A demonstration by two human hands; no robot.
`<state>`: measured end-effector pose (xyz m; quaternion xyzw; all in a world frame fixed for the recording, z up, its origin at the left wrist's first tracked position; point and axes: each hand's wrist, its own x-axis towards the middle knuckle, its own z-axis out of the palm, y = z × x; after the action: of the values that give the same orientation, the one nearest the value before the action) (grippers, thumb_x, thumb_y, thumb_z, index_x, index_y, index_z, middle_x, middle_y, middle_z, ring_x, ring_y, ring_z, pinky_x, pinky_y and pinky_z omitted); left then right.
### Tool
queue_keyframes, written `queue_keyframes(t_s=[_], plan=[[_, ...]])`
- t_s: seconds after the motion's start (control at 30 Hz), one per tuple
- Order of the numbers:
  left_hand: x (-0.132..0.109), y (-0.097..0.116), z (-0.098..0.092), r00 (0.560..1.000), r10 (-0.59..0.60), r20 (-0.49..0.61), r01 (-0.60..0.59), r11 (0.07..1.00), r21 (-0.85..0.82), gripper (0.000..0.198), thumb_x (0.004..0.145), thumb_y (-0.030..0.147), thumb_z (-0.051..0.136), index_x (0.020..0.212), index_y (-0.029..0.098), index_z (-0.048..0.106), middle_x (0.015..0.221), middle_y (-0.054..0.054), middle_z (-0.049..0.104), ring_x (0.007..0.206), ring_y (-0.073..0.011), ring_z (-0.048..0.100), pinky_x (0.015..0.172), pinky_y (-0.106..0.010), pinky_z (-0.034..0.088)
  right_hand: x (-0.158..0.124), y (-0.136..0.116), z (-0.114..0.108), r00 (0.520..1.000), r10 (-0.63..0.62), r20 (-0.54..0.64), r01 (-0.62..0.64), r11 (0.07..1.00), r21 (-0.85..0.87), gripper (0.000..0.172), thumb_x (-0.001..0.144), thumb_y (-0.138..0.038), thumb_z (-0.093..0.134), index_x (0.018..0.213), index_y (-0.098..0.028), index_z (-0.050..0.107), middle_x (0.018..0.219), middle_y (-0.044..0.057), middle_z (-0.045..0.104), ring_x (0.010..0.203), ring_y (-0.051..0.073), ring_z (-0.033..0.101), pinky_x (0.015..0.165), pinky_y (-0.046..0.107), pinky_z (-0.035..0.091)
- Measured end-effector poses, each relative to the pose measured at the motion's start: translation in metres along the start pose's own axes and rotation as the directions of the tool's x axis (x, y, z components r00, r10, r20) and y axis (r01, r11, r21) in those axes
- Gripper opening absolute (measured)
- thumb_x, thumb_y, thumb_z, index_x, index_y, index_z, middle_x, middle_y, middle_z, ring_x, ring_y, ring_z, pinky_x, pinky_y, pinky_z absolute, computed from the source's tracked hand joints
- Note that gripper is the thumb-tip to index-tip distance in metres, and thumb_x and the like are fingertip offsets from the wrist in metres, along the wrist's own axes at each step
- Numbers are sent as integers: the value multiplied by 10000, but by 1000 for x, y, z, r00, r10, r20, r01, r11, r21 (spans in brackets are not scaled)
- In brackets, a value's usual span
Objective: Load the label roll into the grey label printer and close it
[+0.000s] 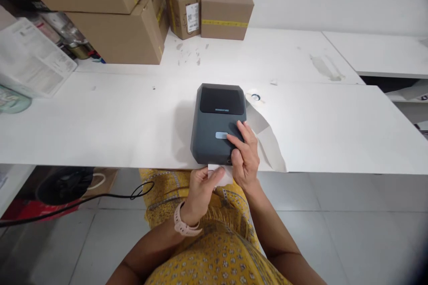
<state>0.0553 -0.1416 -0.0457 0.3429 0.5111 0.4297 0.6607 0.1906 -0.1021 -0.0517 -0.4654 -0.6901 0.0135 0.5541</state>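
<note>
A dark grey label printer (219, 124) stands at the front edge of the white table (334, 129). White label paper (223, 178) sticks out of its front, over the table edge. My left hand (202, 191), with a pink watch strap on the wrist, pinches this paper between thumb and fingers. My right hand (245, 153) lies on the printer's right front corner, fingers apart. Its index fingertip touches the light blue button (221, 135) on top, and the thumb is bent near the front edge. A strip of backing paper (267, 138) trails along the printer's right side.
A small paper roll (256, 97) lies behind the strip. Cardboard boxes (227, 13) stand at the back, with larger stacked boxes (117, 35) at left. A white printed package (33, 55) is at far left. A black cable (110, 195) hangs below the table edge.
</note>
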Motion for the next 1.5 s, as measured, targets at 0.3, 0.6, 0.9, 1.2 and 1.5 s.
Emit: queue_keyframes(t_s=[0.3,0.6,0.9,1.2,1.5], plan=[[-14,23,-47,901,320,291,-427,772,472,399,961,320,553,587,180,568,540,17,519,507,-105,455,518,-264,325,30,-13,-29,960,-21,278,121,929,-349,481,1050,-592,316,1194,-294,665,1445,60,652,1322,295,566,1166,540,314],[23,23,-43,671,730,130,-653,500,569,615,1026,379,476,1612,261,328,1670,-108,351,1544,-330,320,1250,-536,298,39,-12,-35,876,-47,480,213,931,-298,485,985,-661,450,1264,-285,576,1550,70,560,1533,326,373,1289,606,57],[37,59,-29,744,669,4,-668,743,36,572,1041,537,423,1573,326,411,1579,-52,521,1508,-276,431,1264,-483,336,34,0,-40,962,78,261,-109,988,105,729,985,-744,223,1628,-403,179,1760,-24,81,1623,354,118,1268,657,259],[111,77,-34,810,580,-83,-524,780,340,411,876,357,691,1265,229,654,1342,-109,663,1165,-255,639,954,-410,533,207,19,-14,999,17,44,-18,1000,9,586,1049,-646,169,1447,-316,444,1394,73,614,1315,265,602,1090,449,479],[114,66,-42,877,480,37,-430,746,509,579,850,316,677,1408,223,558,1317,-120,621,1027,-224,602,824,-359,524,230,28,-6,990,-136,40,141,956,-256,484,1068,-503,394,1415,-172,465,1555,120,496,1475,237,423,1206,446,342]])
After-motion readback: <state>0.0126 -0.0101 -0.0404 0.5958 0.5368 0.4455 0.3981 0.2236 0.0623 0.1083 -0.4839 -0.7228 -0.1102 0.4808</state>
